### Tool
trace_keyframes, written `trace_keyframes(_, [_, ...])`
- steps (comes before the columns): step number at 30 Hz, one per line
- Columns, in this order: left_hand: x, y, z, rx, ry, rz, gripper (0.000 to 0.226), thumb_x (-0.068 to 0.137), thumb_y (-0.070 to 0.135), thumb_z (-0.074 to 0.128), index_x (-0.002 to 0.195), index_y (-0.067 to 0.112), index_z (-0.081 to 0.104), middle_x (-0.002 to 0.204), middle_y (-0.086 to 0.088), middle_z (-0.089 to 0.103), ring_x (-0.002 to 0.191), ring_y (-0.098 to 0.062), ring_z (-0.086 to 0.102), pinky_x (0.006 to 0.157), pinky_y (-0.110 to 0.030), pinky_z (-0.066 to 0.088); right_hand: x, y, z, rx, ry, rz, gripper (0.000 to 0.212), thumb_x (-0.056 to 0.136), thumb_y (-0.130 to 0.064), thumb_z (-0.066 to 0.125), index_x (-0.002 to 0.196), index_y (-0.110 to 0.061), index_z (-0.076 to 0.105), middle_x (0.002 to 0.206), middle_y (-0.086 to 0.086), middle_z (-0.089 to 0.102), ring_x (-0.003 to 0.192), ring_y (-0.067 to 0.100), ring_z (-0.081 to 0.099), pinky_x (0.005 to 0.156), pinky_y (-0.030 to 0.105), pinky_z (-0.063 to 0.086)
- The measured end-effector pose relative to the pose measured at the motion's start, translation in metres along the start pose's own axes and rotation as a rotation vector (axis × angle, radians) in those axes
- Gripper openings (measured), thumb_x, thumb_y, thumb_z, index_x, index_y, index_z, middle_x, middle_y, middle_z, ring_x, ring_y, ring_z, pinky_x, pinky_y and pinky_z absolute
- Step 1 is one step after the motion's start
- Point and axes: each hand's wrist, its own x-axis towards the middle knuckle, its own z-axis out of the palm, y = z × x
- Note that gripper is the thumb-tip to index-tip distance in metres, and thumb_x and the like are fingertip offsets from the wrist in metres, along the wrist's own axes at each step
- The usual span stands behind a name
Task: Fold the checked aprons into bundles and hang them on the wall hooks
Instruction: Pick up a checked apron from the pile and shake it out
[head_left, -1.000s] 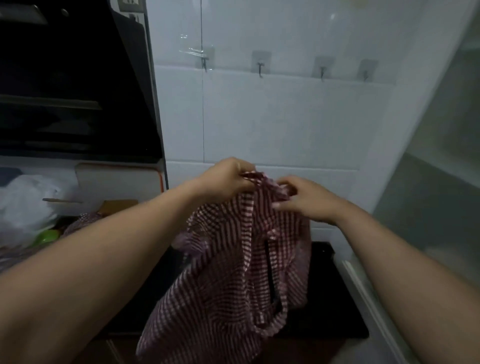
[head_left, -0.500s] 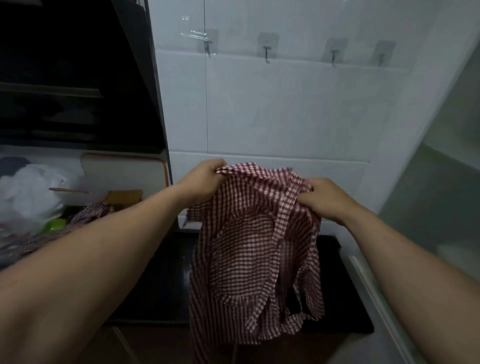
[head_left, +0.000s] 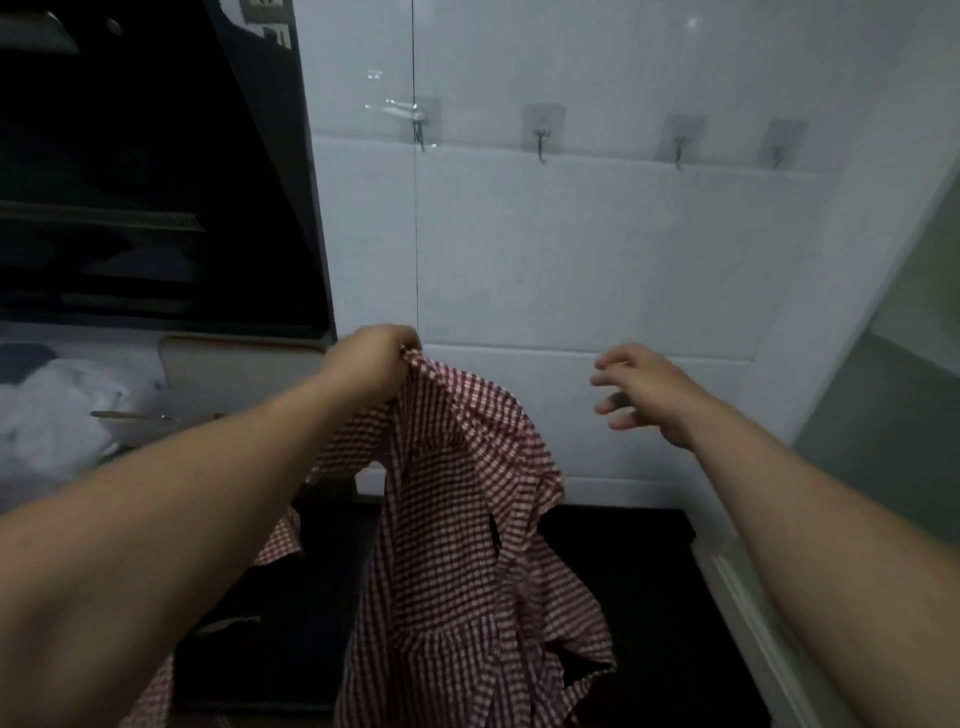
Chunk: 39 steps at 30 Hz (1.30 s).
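Observation:
A red-and-white checked apron (head_left: 457, 545) hangs loose in front of me, over the dark counter. My left hand (head_left: 376, 358) grips its top edge at the upper left corner. To the right, apart from the cloth, my right hand (head_left: 641, 389) hovers with fingers spread and holds nothing. On the white tiled wall above are several adhesive hooks in a row, among them a left hook (head_left: 422, 130), a middle hook (head_left: 542, 136) and a right hook (head_left: 678, 143); nothing hangs on them.
A black range hood (head_left: 156, 171) fills the upper left. A white plastic bag (head_left: 52, 410) and a pale board (head_left: 239, 364) sit at the left. The dark counter (head_left: 639, 597) lies below, and a pale frame edge (head_left: 753, 613) runs along the right.
My right hand has let go of the apron and moved right, fingers opening. The apron's right side has dropped and now hangs from my left hand alone.

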Motion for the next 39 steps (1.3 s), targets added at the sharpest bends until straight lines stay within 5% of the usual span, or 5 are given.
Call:
trace_keyframes(4, [0.011,0.038,-0.032,0.018,0.013,0.157,0.021,0.092,0.023,0.058,0.107,0.027,0.072,0.119,-0.004,0.073,0.109,-0.031,0.064,0.080,-0.034,0.045,-0.016,-0.004,0.080,-0.231,-0.247,-0.202,0.101,0.065,-0.063,0.087,0.149,-0.030,0.041,0.139,-0.013,0.048,0.130,0.015,0.054,0.109,0.041,0.047])
trace_keyframes(8, [-0.007,0.045,-0.027,-0.156,-0.032,0.217,0.008,0.086,0.017,0.065,0.081,0.022,0.063,0.086,-0.001,0.069,0.093,-0.027,0.066,0.073,-0.032,0.046,-0.008,0.045,0.112,-0.468,0.051,-0.208,0.035,0.081,-0.040,0.066,0.108,-0.019,0.074,0.109,0.008,0.077,0.102,0.027,0.071,0.077,0.033,0.052])
trace_keyframes(14, [-0.025,-0.034,-0.002,0.293,-0.466,0.073,0.020,0.091,0.036,0.072,0.079,0.025,0.059,0.099,-0.006,0.073,0.083,-0.024,0.062,0.075,-0.035,0.050,0.010,0.079,0.047,-0.574,0.316,-0.048,0.021,0.090,-0.010,0.058,0.093,-0.002,0.077,0.105,0.023,0.074,0.100,0.039,0.069,0.072,0.036,0.046])
trace_keyframes(29, [0.013,0.017,-0.135,-0.233,0.493,0.125,0.009,0.091,0.018,0.052,0.097,0.022,0.057,0.090,-0.007,0.068,0.083,-0.033,0.063,0.073,-0.048,0.056,-0.003,-0.138,-0.050,-0.063,0.607,-0.481,0.035,0.081,-0.005,0.045,0.090,-0.028,0.070,0.090,-0.004,0.070,0.090,0.019,0.065,0.079,0.028,0.050])
trace_keyframes(39, [-0.159,-0.026,-0.002,0.076,0.007,0.236,0.024,0.085,0.031,0.062,0.108,0.027,0.058,0.095,-0.004,0.073,0.086,-0.034,0.068,0.067,-0.040,0.054,-0.104,0.069,-0.042,-0.643,0.077,-0.400,0.019,0.071,-0.021,0.047,0.066,-0.022,0.065,0.065,-0.003,0.066,0.073,0.015,0.068,0.070,0.029,0.053])
